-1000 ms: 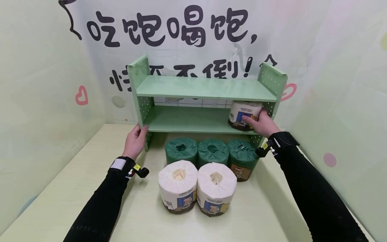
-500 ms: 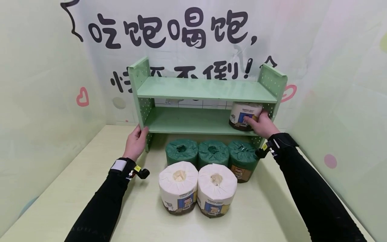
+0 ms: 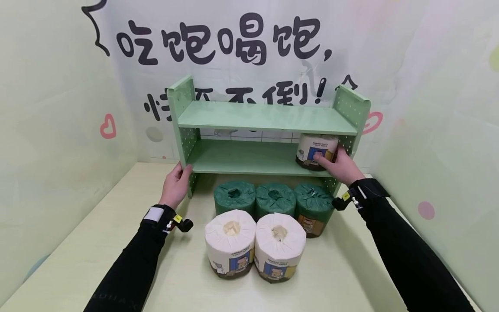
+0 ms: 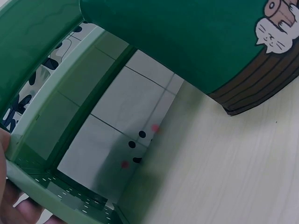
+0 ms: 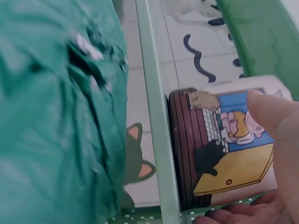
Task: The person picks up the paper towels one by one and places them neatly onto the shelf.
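A white wrapped toilet roll [image 3: 316,151] stands on the middle shelf of a green rack [image 3: 269,117], at its right end. My right hand [image 3: 343,165] holds this roll, the thumb across its printed front and the fingers at its right side; the right wrist view shows the roll's cat pictures [image 5: 229,140] close up. At the rack's left side panel [image 3: 181,134], my left hand [image 3: 176,185] grips the edge just below the middle shelf. The left wrist view catches only part of that left hand [image 4: 21,207], at the panel.
Three green toilet rolls [image 3: 275,199] stand in a row on the table [image 3: 187,277] before the rack's lower opening. Two white toilet rolls [image 3: 280,247] stand side by side in front of them. Printed walls enclose the table at the back and sides.
My right wrist has shifted slightly right and down, while the held toilet roll stays on the middle shelf. The left hand keeps its grip on the rack. The head view has tilted slightly upward.
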{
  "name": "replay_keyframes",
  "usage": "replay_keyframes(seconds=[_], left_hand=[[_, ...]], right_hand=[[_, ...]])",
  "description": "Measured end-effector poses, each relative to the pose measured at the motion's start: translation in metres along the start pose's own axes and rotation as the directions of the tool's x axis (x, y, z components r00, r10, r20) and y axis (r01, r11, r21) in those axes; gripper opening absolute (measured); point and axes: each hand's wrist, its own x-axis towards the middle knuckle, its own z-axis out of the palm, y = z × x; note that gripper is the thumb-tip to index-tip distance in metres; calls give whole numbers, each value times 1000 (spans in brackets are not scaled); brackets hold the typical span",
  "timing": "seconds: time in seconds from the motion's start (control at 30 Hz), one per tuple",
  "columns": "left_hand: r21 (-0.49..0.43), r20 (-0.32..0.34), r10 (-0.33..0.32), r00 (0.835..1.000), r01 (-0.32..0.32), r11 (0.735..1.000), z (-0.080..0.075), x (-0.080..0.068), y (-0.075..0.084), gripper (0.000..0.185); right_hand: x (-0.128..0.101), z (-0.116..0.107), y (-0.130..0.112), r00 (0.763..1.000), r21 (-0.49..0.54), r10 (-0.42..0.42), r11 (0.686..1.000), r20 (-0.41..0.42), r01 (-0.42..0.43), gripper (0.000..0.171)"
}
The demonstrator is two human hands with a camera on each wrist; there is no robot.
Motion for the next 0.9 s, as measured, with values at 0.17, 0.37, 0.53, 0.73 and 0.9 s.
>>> replay_keyframes(seconds=[0.17, 0.37, 0.53, 0.73, 0.9], left_hand=[[-8, 5, 2, 1000, -2, 1000, 1, 0, -1, 61], [-15, 0, 5, 1000, -5, 1000, 1, 1, -2, 61], [-9, 6, 9, 1000, -9, 1000, 2, 5, -2, 60], [-7, 3, 20, 1000, -20, 1000, 1, 6, 1, 61], [-22, 12, 14, 1000, -14, 1000, -1, 0, 1, 60]], right_hand=[[-13, 3, 3, 999, 92, 36, 995, 28, -38, 96], [-34, 6, 3, 995, 113, 93, 989, 23, -95, 115], [-60, 6, -4, 998, 142, 61, 988, 21, -63, 112], [-92, 8, -18, 1000, 153, -31, 988, 1, 31, 102], [-118, 15, -29, 992, 132, -124, 983, -20, 126, 92]])
